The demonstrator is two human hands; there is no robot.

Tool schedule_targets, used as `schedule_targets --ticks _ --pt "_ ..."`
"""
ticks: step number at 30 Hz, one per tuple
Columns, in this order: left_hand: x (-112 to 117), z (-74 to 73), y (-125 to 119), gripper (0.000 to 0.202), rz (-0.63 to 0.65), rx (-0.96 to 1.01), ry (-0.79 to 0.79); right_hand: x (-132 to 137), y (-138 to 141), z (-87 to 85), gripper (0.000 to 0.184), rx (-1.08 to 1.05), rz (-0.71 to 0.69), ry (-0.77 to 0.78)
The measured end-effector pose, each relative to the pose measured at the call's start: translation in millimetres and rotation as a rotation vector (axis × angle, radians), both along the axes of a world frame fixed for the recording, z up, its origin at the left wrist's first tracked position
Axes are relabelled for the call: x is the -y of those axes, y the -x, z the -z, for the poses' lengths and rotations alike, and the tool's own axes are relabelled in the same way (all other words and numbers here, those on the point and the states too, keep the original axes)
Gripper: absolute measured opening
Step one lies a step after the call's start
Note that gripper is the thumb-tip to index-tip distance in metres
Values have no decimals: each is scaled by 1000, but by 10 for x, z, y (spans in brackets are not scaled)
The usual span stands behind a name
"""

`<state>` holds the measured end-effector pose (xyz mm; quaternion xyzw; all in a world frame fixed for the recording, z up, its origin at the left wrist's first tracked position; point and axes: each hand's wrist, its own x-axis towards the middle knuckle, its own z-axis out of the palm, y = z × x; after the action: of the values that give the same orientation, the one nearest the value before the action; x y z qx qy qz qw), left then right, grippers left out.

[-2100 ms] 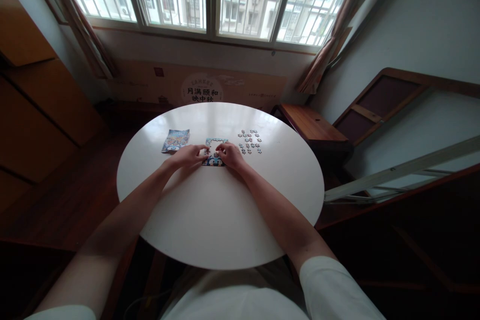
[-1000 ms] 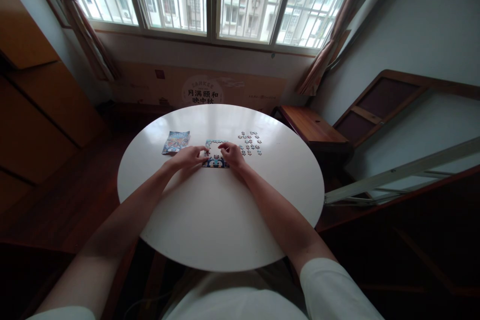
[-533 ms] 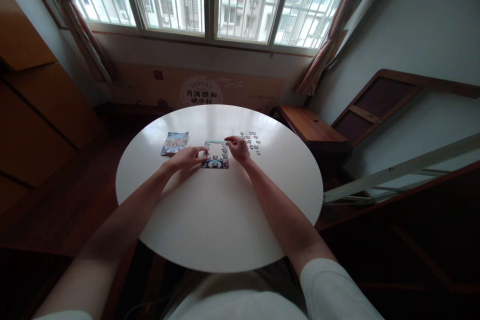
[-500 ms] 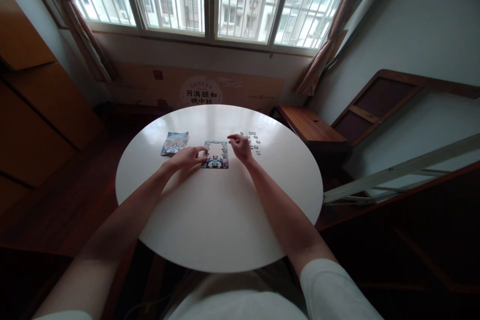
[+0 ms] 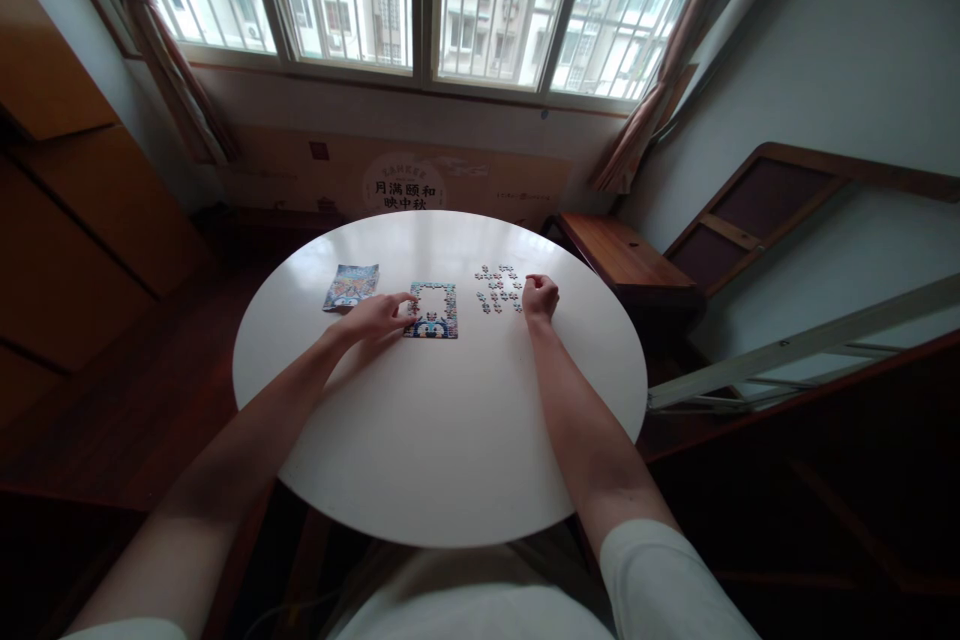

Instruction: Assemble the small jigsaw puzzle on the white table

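A small, partly assembled jigsaw puzzle [image 5: 433, 310] lies on the round white table [image 5: 442, 420]; its border is joined and its middle is bare. My left hand [image 5: 377, 313] rests with fingertips pressed on the puzzle's left edge, holding it flat. Several loose puzzle pieces [image 5: 497, 288] are scattered to the right of it. My right hand [image 5: 540, 296] sits at the right edge of that scatter, fingers curled in a pinch; what they hold is too small to see.
A printed reference picture [image 5: 352, 285] lies left of the puzzle. A wooden bench [image 5: 622, 260] stands beyond the table's right side, and wooden cabinets [image 5: 75, 220] line the left wall. A cardboard panel [image 5: 405, 182] leans below the windows.
My right hand left the puzzle's right edge and moved right to the loose pieces, closing into a pinch. My left hand stayed on the puzzle.
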<state>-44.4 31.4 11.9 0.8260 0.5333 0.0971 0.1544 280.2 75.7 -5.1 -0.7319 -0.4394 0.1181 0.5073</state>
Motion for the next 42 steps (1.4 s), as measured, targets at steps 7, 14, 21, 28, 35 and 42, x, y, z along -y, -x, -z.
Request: schedule_targets --ticks 7,14,21,28,35,42 --pt "2 -3 -5 64 -2 -15 -1 1 50 55 30 70 -31 53" --pt "-20 14 -5 66 -8 -14 6 -10 113 84 29 106 -76 86" --pt "-44 36 6 67 4 -13 5 -4 115 72 30 106 -88 102" --pt "-35 28 1 74 -4 -19 -3 9 132 64 28 105 -89 98" --pt "7 -23 -19 66 -7 -6 10 3 125 61 29 96 -94 113" --pt "11 -26 -19 66 -15 -4 16 1 126 54 29 105 -102 124"
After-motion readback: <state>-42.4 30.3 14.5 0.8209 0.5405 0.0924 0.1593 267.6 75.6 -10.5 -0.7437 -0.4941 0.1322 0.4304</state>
